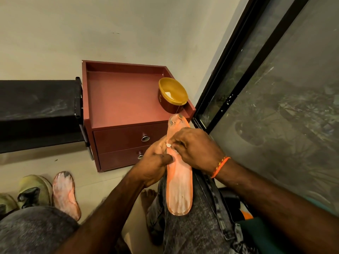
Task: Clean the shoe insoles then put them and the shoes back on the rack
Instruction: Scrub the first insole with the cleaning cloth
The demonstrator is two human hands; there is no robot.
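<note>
Insole (178, 187) lies along the right thigh, held btwn both hands. Left hand (155, 162) grips its edge, thumb on top; just right of those fingers, right hand (192, 149) pinches a small white wad (168, 145) w/ curled fingers, pressing it on the insole. Step, probably: scrubbing. Next: work toward the dirty toe beyond the fingers.

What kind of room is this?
Probably a corner of a home, maybe near the door: shoes sit on the tiled floor, a small red drawer cabinet stands against the wall, beside a dark-framed window.

Grey jeans (192, 226), orange wristband (221, 166) (beaded).
</note>
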